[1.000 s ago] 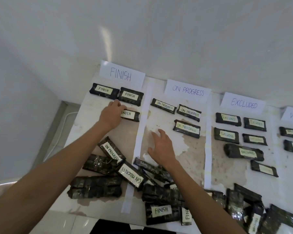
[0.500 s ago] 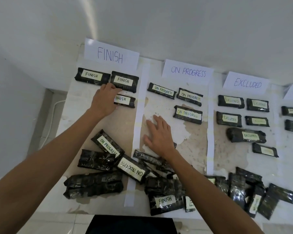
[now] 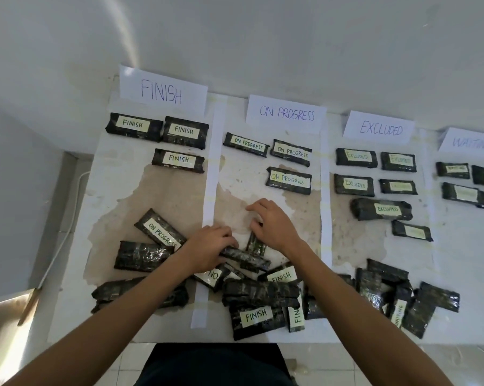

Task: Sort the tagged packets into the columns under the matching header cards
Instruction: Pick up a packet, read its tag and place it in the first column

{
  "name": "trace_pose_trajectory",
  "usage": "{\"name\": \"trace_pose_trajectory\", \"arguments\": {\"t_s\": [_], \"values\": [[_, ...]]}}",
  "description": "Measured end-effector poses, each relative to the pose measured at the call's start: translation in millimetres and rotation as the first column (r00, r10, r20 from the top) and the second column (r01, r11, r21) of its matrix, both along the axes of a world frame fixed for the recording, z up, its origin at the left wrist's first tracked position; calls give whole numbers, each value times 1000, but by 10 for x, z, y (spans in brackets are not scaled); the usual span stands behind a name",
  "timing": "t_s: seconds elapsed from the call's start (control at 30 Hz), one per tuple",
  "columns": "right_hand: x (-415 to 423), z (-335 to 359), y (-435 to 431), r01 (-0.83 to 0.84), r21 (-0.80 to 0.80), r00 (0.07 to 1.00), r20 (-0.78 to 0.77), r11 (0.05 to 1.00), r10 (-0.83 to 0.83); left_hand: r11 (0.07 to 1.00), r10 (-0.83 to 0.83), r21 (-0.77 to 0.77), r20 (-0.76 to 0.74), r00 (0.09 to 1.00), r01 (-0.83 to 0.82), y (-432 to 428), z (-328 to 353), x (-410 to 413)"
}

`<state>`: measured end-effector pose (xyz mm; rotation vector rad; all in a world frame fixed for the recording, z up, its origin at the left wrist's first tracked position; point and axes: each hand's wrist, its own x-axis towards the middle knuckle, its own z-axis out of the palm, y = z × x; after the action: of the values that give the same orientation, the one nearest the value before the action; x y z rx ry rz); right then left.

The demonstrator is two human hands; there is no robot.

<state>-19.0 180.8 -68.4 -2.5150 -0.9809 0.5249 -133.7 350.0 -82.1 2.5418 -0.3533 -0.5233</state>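
Note:
Header cards FINISH (image 3: pixel 163 91), ON PROGRESS (image 3: pixel 286 115), EXCLUDED (image 3: pixel 380 128) and WAITING (image 3: pixel 472 142) stand along the wall. Dark tagged packets lie in columns under them, such as a FINISH packet (image 3: pixel 178 160) and an ON PROGRESS packet (image 3: pixel 288 180). Unsorted packets are heaped at the near edge. My left hand (image 3: pixel 210 246) has its fingers curled around the end of a dark packet (image 3: pixel 247 258) on top of the heap. My right hand (image 3: pixel 271 222) lies over the top of another packet (image 3: pixel 256 245), fingers partly spread; its grip is hidden.
A loose ON PROGRESS packet (image 3: pixel 161 232) lies in the FINISH column beside an untagged-side packet (image 3: pixel 140 256). A FINISH packet (image 3: pixel 256 316) sits at the table's (image 3: pixel 110 176) near edge. White paper strips (image 3: pixel 211 174) separate the columns. More packets (image 3: pixel 402 296) are heaped at the near right.
My left hand has left the third FINISH packet in its column and come back to the heap, closing on a packet. My right hand has shifted slightly onto a packet.

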Motion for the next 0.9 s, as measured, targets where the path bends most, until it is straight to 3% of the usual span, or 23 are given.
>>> {"name": "trace_pose_trajectory", "arguments": {"t_s": [0.13, 0.2, 0.3, 0.4, 0.47, 0.57, 0.63, 0.77, 0.9], "values": [[-61, 49, -198, 111, 70, 992, -61, 991, -106, 998, 51, -46, -46, 998, -53, 9, -52, 2], [-93, 113, -263, 234, 125, 963, -165, 964, -212, 979, 129, -141, -143, 981, -150, 27, -12, 23], [-141, 232, -324, 422, 177, 850, -418, 889, -320, 877, 254, -297, -379, 890, -377, 77, 57, 36], [-178, 287, -401, 386, 176, 835, -483, 905, -262, 782, 286, -358, -521, 804, -510, 134, 83, 15], [-197, 293, -444, 260, 167, 892, -418, 951, -170, 770, 292, -352, -548, 784, -533, 140, 116, 4], [-227, 256, -459, -22, 90, 989, -147, 996, 35, 766, 286, -345, -573, 768, -542, 97, 221, 14], [-249, 242, -442, -122, 56, 992, 0, 991, 123, 750, 291, -345, -594, 750, -564, 52, 298, 36], [-277, 270, -411, -181, -1, 970, 166, 984, 178, 720, 276, -379, -612, 741, -582, -32, 403, 93], [-282, 367, -480, -148, 14, 970, 196, 989, 143, 749, 267, -382, -575, 774, -542, -157, 460, 195]]}}
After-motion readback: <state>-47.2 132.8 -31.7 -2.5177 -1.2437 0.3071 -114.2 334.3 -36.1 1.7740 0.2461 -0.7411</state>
